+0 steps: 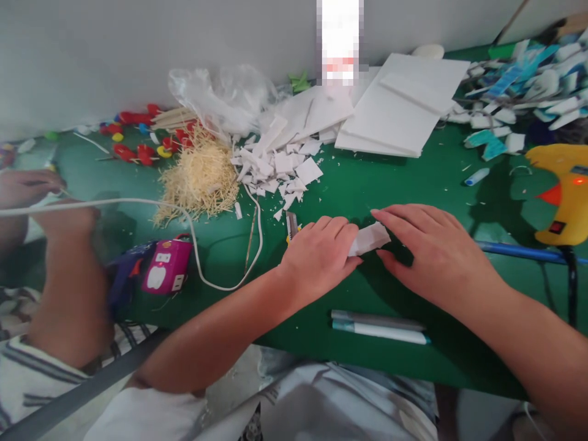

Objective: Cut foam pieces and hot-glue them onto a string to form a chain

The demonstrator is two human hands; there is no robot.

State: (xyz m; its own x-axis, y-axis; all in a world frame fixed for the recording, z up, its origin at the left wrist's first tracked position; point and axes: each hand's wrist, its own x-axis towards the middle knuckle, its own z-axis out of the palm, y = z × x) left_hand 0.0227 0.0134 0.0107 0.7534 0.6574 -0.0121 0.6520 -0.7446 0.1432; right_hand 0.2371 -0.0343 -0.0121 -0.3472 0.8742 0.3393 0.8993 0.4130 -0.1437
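My left hand point(319, 251) is closed around one end of a small white foam-board piece point(370, 239), whose other end sticks out to the right. My right hand point(425, 245) is held at that free end, its thumb and fingers apart on either side; whether a fingertip touches the piece I cannot tell. Just behind my left hand lies a utility knife point(291, 225) with a yellow part, partly covered by the hand. Two markers, one grey point(376, 320) and one white with teal ends point(381, 332), lie on the green table point(294, 318) in front of my hands.
White foam sheets point(399, 110), foam scraps point(280, 168) and a heap of thin wooden sticks point(202, 171) lie at the back. A yellow glue gun point(563, 190) is at right. A white cable point(197, 251) loops near a magenta power box point(168, 266). Another person's hands point(64, 208) are at left.
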